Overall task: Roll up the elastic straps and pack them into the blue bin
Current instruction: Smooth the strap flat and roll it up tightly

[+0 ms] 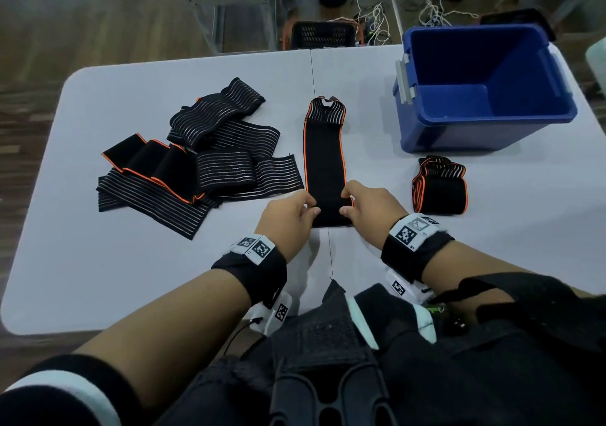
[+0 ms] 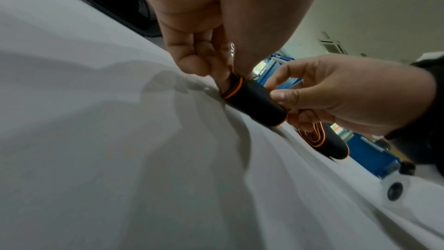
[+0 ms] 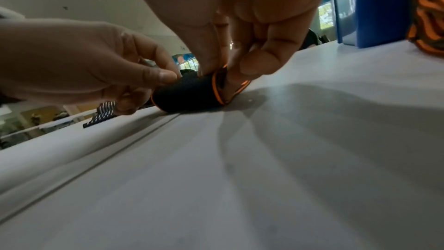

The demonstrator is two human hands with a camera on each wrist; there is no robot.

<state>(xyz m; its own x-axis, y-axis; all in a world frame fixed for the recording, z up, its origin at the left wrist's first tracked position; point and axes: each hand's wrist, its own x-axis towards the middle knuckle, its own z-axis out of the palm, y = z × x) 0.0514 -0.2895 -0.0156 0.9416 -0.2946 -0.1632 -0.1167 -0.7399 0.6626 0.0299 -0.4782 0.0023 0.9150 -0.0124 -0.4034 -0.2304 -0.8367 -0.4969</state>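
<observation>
Lying lengthwise along the middle seam of the white tabletop (image 1: 131,261), a black elastic strap with orange edging (image 1: 324,150) is rolled at its near end into a small tight roll (image 2: 254,100), which is pinched from both sides. The roll's left end is gripped by the left hand (image 1: 288,215), thumb and fingertips curled round it, and its right end is gripped in the same way by the right hand (image 1: 370,209). The strap's unrolled length is stretched flat toward the far edge, where its striped end is seen. A pile of loose straps (image 1: 196,163) is spread on the left half of the tabletop. A finished rolled strap (image 1: 439,186) is set right of the hands, just in front of the blue bin (image 1: 485,130), which stands open at the far right corner.
</observation>
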